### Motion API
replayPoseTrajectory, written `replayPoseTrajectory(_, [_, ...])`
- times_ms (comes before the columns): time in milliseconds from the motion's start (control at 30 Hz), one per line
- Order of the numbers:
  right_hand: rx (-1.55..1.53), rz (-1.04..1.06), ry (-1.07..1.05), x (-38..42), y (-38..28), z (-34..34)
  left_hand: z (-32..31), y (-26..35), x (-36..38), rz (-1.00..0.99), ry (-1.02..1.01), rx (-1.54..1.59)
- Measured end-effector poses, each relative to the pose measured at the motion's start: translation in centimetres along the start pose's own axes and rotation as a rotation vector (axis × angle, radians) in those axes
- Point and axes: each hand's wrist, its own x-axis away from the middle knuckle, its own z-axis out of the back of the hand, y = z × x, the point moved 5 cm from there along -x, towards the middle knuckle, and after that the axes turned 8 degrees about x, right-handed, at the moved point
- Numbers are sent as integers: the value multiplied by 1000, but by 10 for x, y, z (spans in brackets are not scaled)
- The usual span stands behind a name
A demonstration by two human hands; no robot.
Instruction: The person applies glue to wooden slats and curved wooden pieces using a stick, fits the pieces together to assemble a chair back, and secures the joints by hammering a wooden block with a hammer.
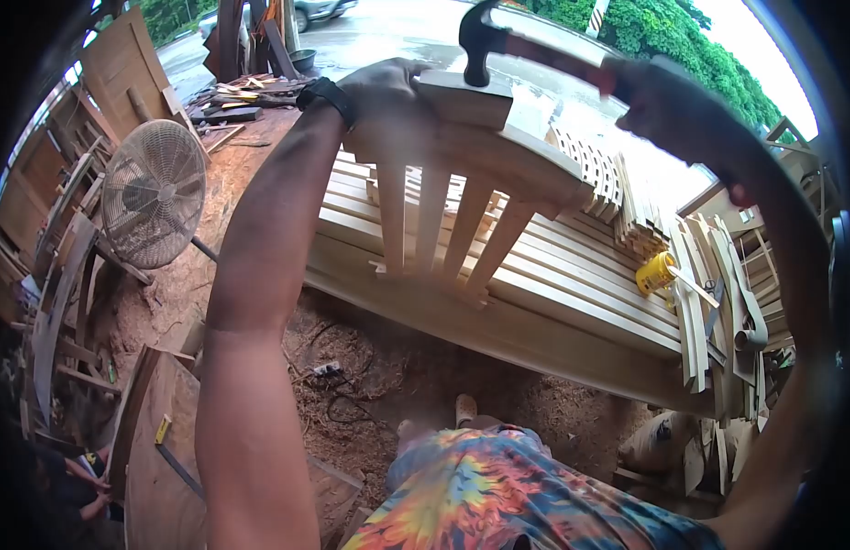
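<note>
My right hand (662,108) is wrapped around the handle of a hammer (544,55), raised at the upper right. The dark hammer head hangs just above a pale wooden block (466,99). My left hand (388,92), with a dark wristband, grips the block's left end, its fingers partly hidden and blurred. Under the block is a curved wooden rail (535,158). Several flat slats (434,215) run from this rail down toward a stack of long pale boards (581,275).
Left stands a round fan (154,192). A yellow container (655,273) sits on the boards at right, near curved wood pieces (695,321). Sawdust and a dark cable (347,403) cover the floor below. Another person's hand (95,504) shows at lower left.
</note>
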Motion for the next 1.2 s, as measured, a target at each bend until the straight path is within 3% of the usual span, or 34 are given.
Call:
replayPoseTrajectory(33, [-83, -226, -128, 1, -17, 30, 0, -1, 0, -1, 5, 1])
replayPoseTrajectory(67, [-129, -77, 7, -5, 15, 21, 4, -4, -1, -16, 40, 19])
replayPoseTrajectory(167, [-290, -384, 122, -7, 10, 70, 1, -14, -4, 8, 42, 37])
replayPoseTrajectory(200, [-290, -384, 120, -8, 10, 57, -1, -14, -6, 29, 15, 17])
replayPoseTrajectory(300, [-196, -344, -179, -4, 17, -18, -4, 5, 1, -64, 6, 25])
replayPoseTrajectory(333, [-196, -341, -172, -6, 27, -14, -4, 9, 5, -65, 10, 19])
replayPoseTrajectory(400, [120, 113, -78, -11, 28, 6, -4, 12, 7, 20, 48, 90])
replayPoseTrajectory(433, [-55, -343, -198, 1, -1, 34, 1, -1, -1, 10, 47, 85])
replayPoseTrajectory(500, [-256, -164, 85, -7, 31, 37, 8, -26, -12, -94, 101, 13])
replayPoseTrajectory(533, [-433, -455, 10, -3, 20, 59, -5, 11, 5, -19, -4, 140])
replayPoseTrajectory(567, [-434, -462, 4, 0, 18, 48, -8, 10, 4, -17, -12, 145])
replayPoseTrajectory(633, [-553, -396, 11, 4, 11, 11, -5, 2, -2, -45, -39, 164])
replayPoseTrajectory(700, [232, -15, 110, 15, -12, -20, 5, -19, -7, -38, 56, 37])
replayPoseTrajectory(767, [-30, -166, -132, 0, -1, 12, 2, -19, -9, -1, 34, 85])
replayPoseTrajectory(800, [-11, -117, 50, 3, 8, 18, 5, -13, -11, -13, 36, 76])
replayPoseTrajectory(833, [-205, -272, -155, 0, 16, 27, 2, -10, -9, -68, 28, 74])
replayPoseTrajectory(900, [-384, -369, 114, 2, 14, 52, -4, -9, -4, -114, 15, 89])
replayPoseTrajectory(967, [-567, -265, 176, 2, 45, 17, -4, -7, -5, -59, 3, 120])
replayPoseTrajectory(1033, [4, 42, 62, 19, 6, -39, -2, -8, -4, -98, 28, 106])
replayPoseTrajectory(1067, [84, -50, 19, 17, 7, -33, 2, -13, -6, -29, 44, 19])
replayPoseTrajectory(1100, [-15, -169, -248, 3, 9, -10, 2, -15, -8, 41, 58, -62])
replayPoseTrajectory(1133, [-111, -260, -210, 13, 10, -4, 0, 7, 4, -48, 50, 53])
replayPoseTrajectory(1167, [-200, -345, -161, 22, 10, 3, 2, -11, -4, -40, 55, 22])
replayPoseTrajectory(1200, [-330, -437, -214, 34, 10, -3, -4, 5, 4, -60, 88, 11])
